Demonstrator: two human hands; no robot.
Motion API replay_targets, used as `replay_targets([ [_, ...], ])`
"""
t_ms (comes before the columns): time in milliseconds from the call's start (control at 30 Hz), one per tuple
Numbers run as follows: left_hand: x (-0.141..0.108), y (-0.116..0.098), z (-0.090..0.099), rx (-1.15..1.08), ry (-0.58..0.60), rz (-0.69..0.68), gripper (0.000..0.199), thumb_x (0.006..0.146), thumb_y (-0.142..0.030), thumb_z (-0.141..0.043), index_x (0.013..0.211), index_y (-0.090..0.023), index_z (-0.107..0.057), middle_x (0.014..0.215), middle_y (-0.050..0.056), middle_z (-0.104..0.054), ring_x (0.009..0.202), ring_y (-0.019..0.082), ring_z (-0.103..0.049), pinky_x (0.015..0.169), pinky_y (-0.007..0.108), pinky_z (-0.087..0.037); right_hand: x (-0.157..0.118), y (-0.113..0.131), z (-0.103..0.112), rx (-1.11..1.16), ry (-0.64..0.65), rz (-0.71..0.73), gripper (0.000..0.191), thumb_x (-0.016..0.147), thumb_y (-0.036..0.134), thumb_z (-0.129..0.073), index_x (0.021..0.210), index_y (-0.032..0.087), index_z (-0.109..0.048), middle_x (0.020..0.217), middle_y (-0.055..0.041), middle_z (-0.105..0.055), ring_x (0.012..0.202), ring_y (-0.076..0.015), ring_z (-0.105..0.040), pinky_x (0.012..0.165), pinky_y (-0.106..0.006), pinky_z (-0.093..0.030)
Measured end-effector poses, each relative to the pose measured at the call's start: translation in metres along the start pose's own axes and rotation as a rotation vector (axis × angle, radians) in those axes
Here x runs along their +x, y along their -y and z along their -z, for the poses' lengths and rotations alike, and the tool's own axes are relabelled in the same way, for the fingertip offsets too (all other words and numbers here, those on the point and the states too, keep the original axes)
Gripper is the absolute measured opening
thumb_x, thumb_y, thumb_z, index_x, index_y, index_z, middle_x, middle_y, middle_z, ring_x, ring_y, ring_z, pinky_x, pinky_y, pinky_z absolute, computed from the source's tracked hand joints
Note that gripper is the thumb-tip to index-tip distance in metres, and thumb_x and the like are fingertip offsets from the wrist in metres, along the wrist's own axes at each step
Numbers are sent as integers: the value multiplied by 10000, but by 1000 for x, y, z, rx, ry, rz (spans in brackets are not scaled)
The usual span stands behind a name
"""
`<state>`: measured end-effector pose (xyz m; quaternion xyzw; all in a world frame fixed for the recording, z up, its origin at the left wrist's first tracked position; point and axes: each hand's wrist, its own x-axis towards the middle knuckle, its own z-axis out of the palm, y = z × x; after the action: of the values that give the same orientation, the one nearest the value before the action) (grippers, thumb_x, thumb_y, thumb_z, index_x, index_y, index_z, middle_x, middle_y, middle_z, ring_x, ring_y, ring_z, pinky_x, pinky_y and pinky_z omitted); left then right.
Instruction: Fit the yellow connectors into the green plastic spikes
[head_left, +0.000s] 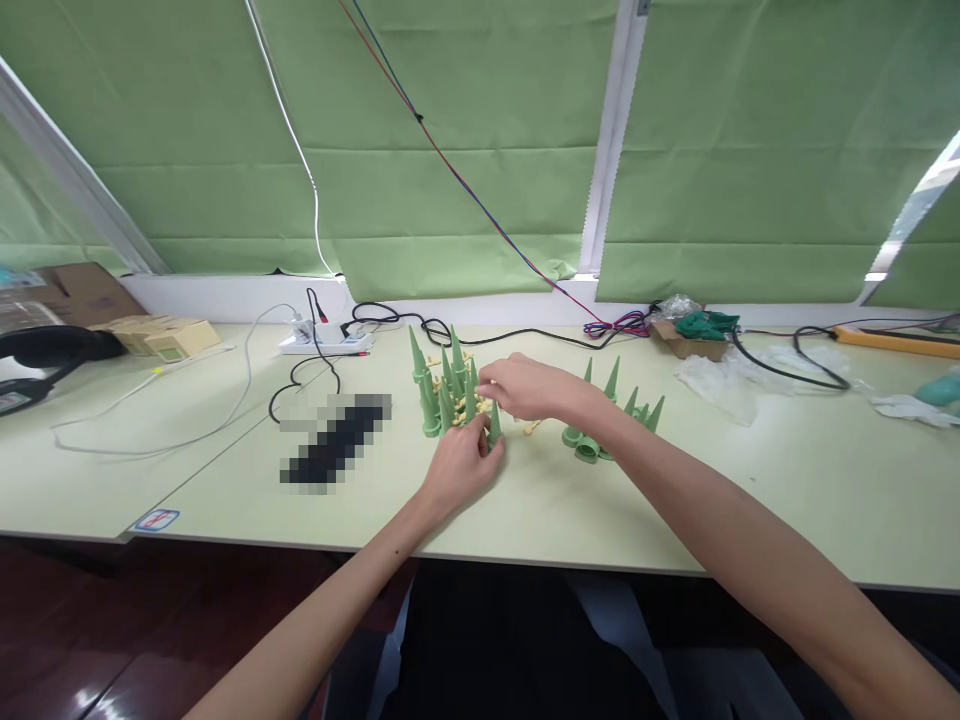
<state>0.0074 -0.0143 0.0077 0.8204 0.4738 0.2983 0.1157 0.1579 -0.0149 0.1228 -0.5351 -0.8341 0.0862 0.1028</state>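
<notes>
A cluster of pointed green plastic cones (427, 405) with round bases stands upright on the table, and small pale yellow pieces (465, 410) show among them. At the cluster's front right, my left hand (463, 462) has its fingers closed round the lower part of a green cone (494, 428). Just above and behind it, my right hand (519, 388) is closed in a pinch at the cluster's right edge. Whatever sits between those fingertips is hidden. Under my right forearm, more green cones (587, 450) stand or lie in a second group, partly covered.
A loose yellow piece (532, 427) lies between the two groups. Left are a pixelated dark object (335, 440), a white power strip (326, 340), cables and black headphones (52, 345). Back right holds a small cardboard box (686, 345) and clear plastic wrap (724, 385).
</notes>
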Motion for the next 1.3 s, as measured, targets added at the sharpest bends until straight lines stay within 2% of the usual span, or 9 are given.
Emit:
replay_targets([
  [67, 0, -1, 0, 19, 1, 7, 225, 855, -331, -497, 687, -210, -409, 538, -26, -497, 491, 145, -465, 499, 284, -259, 0, -2, 2, -41, -20, -37, 276, 988, 255, -387, 824, 179, -596, 852, -106, -617, 620, -177, -556, 562, -297, -352],
  [167, 0, -4, 1, 49, 10, 16, 258, 853, -333, -491, 660, -214, -368, 533, -25, -484, 486, 145, -454, 495, 289, -248, 2, -8, -3, -166, 4, -125, 180, 923, 115, -446, 869, 162, -611, 938, -137, -622, 711, -208, -620, 586, -294, -389],
  [267, 0, -5, 1, 59, 22, 28, 266, 859, -334, -479, 659, -216, -348, 522, -31, -466, 476, 139, -437, 489, 289, -244, 4, -15, -17, -269, 46, -168, 203, 869, 48, -489, 965, 152, -634, 1027, -157, -622, 857, -228, -659, 668, -286, -451],
  [433, -1, -5, 1, 70, 26, 19, 250, 863, -323, -472, 676, -215, -345, 528, -35, -473, 479, 136, -432, 497, 289, -243, 6, -20, -45, -299, 48, -207, 252, 872, 40, -479, 1043, 117, -649, 1020, -182, -648, 977, -245, -655, 760, -290, -495],
  [633, -1, -4, -1, 72, 26, -14, 236, 869, -309, -468, 693, -217, -341, 535, -33, -478, 492, 141, -444, 513, 288, -239, 6, -20, -64, -312, 2, -256, 334, 861, -16, -413, 1105, 45, -634, 1125, -249, -605, 994, -277, -650, 764, -338, -520],
  [867, 1, -3, 0, 57, 39, -35, 238, 877, -311, -464, 698, -218, -337, 538, -35, -479, 493, 140, -450, 509, 283, -253, 8, -23, -83, -312, -126, -289, 388, 866, -21, -384, 1203, 30, -570, 1189, -246, -548, 1050, -289, -597, 768, -356, -530],
  [1133, 6, 3, 0, -19, 69, -94, 253, 870, -321, -479, 688, -214, -340, 539, -39, -492, 490, 121, -466, 507, 265, -309, 2, -24, -84, -274, -107, -268, 402, 837, -59, -397, 1191, 57, -549, 1169, -219, -550, 1089, -299, -561, 795, -347, -500],
  [1300, 12, 5, -1, -17, 95, -141, 255, 859, -307, -490, 679, -214, -335, 529, -38, -503, 480, 116, -471, 502, 258, -316, -8, -29, -85, -146, -176, -293, 418, 823, -75, -361, 1182, 83, -506, 1144, -195, -535, 1033, -272, -570, 809, -336, -458],
])
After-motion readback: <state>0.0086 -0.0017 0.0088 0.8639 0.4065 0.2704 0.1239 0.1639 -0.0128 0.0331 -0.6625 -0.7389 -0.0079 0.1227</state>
